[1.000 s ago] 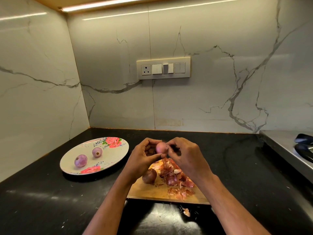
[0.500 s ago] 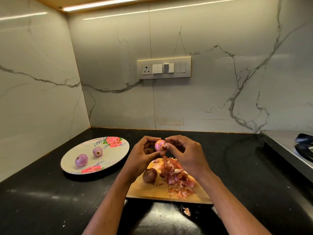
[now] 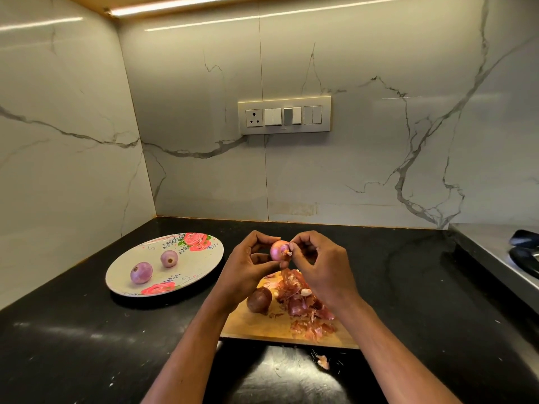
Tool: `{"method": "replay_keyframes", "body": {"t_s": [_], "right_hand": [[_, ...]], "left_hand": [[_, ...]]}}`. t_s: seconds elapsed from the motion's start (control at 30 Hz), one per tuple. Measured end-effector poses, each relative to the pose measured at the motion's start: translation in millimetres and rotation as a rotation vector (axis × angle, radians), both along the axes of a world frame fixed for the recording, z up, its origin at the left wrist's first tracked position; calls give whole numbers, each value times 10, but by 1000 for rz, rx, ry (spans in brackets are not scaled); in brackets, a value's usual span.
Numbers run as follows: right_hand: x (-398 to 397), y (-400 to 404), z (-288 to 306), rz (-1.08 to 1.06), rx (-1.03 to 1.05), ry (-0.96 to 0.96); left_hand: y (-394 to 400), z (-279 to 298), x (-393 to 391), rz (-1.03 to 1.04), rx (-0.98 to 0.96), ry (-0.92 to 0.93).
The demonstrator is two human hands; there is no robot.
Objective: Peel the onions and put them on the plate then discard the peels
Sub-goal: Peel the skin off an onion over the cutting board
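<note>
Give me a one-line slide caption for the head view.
Left hand holds onion as right hand peels; two peeled onions on plate.

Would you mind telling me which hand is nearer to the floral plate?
Left. The left hand holds the onion just right of the floral plate's rim; the right hand is farther right, beyond the onion.

Four onions: two peeled on plate (image 3: pixel 204 259), at (image 3: pixel 141 272) and (image 3: pixel 169 258); one held (image 3: pixel 278 250); one unpeeled (image 3: pixel 259 299).

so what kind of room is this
Most likely a home kitchen. A black stone countertop meets marble-look wall tiles, a wooden chopping board carries onion peels, and the edge of a steel stove shows at the right.
</note>
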State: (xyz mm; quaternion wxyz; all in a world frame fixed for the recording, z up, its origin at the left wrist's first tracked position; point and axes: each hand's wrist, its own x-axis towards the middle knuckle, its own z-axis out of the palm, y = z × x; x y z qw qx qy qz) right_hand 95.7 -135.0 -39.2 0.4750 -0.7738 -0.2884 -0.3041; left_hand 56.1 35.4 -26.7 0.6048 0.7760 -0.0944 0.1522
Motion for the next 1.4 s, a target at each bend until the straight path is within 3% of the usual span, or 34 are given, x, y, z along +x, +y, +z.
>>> {"method": "replay_keyframes", "body": {"t_s": [0.13, 0.27, 0.47, 0.53, 0.67, 0.77, 1.03, 1.4], "right_hand": [[40, -10, 43, -46, 107, 45], [104, -109, -4, -40, 45, 165], [169, -149, -28, -118, 129, 273], [178, -193, -29, -126, 76, 323], [143, -265, 32, 48, -243, 433], [106, -235, 76, 99, -331, 396], [65, -142, 114, 149, -41, 322], [17, -112, 95, 64, -79, 187]], "left_hand": [[-30, 26, -24, -63, -10, 17], [-48, 20, -27, -93, 30, 27], [-52, 26, -36, -53, 12, -7], [-25, 23, -29, -24, -6, -24], [-4, 10, 11, 35, 3, -19], [-12, -1, 34, 63, 28, -5], [-5, -8, 41, 102, 65, 15], [-17, -12, 16, 94, 93, -26]]}}
